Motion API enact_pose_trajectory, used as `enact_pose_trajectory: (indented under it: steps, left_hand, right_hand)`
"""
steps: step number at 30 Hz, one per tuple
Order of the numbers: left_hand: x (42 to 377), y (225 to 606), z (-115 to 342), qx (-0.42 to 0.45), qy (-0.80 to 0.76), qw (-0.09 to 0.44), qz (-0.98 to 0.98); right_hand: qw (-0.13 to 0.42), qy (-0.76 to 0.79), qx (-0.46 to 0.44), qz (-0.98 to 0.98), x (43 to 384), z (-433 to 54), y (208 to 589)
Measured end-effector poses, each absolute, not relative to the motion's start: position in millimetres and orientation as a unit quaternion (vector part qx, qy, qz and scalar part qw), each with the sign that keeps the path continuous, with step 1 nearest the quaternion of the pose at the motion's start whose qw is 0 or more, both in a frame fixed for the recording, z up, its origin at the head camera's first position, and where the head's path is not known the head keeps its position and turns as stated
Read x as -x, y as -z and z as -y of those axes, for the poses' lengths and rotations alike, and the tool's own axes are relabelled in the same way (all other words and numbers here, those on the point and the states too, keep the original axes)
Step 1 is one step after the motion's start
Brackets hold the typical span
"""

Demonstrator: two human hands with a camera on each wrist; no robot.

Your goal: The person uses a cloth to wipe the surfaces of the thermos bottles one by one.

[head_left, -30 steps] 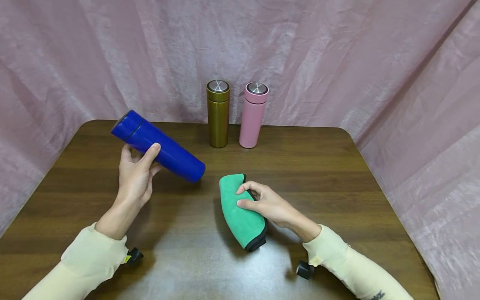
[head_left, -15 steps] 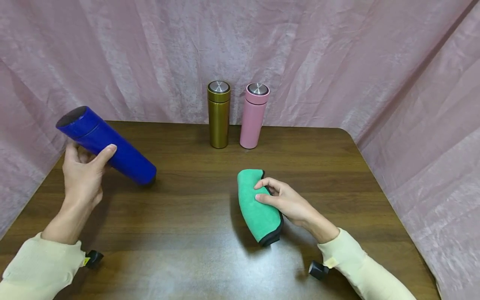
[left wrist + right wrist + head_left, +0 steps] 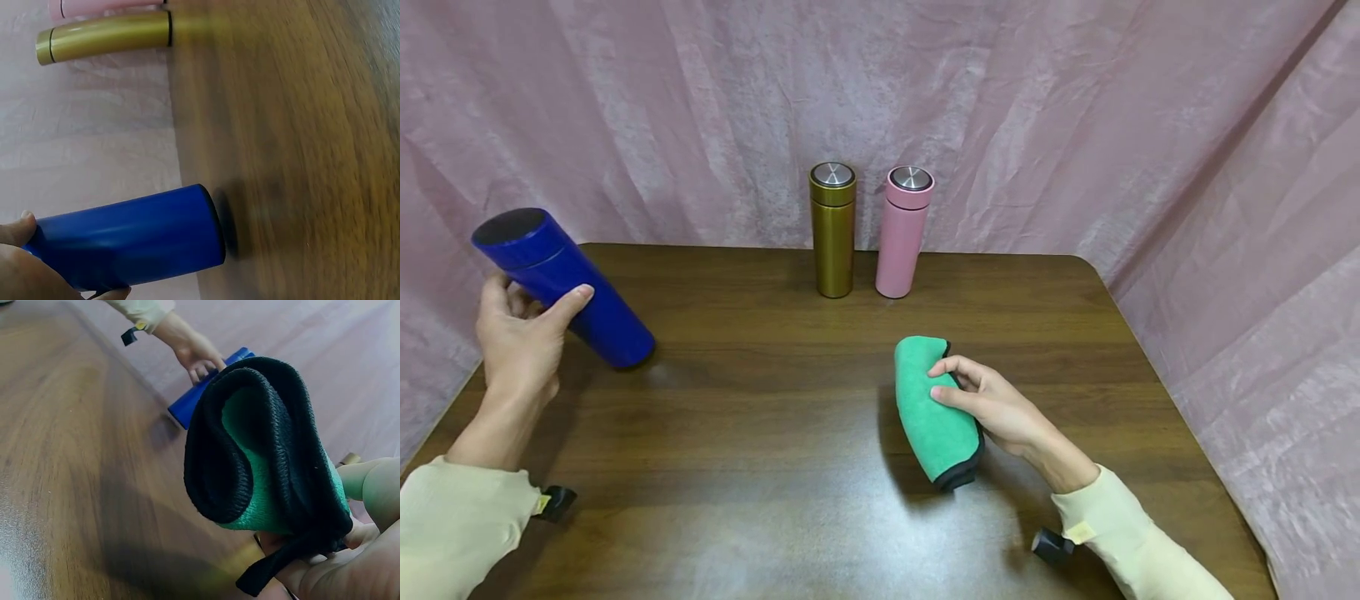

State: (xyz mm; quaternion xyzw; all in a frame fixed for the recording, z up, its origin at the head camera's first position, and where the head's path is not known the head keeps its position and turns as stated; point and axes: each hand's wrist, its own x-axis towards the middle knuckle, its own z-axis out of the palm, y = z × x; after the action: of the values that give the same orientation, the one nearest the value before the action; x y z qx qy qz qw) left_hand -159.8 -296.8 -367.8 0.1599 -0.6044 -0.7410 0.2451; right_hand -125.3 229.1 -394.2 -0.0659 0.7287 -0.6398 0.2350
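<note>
At the table's left side my left hand (image 3: 523, 337) grips a blue thermos bottle (image 3: 583, 296), its dark-topped end leaning up and to the left. In the left wrist view the base of the blue bottle (image 3: 144, 240) hovers close over the wood, a dark shadow beside it. My right hand (image 3: 1000, 404) pinches a folded green cloth (image 3: 928, 408) with black edging, right of the table's middle. Seen from the right wrist, the folded cloth (image 3: 262, 450) shows its rolled layers, black trim and a small black loop hanging down.
A gold thermos bottle (image 3: 833, 242) and a pink thermos bottle (image 3: 904, 242) stand upright side by side near the back edge of the wooden table (image 3: 760, 417). Pink curtains (image 3: 715, 108) hang behind the table and at its sides.
My left hand has carried the blue bottle to the left, tipping it somewhat more upright. The right hand has shifted right with the green cloth. The gold and pink bottles stay where they stood.
</note>
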Motion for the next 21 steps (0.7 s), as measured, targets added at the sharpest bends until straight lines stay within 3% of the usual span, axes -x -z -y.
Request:
enact_pose_trajectory:
  steps: [21]
  left_hand:
    - [160,376,301,-0.171,0.678,0.249,0.669]
  right_hand:
    - [0.210,0.616,0.066,-0.756,119,-250,372]
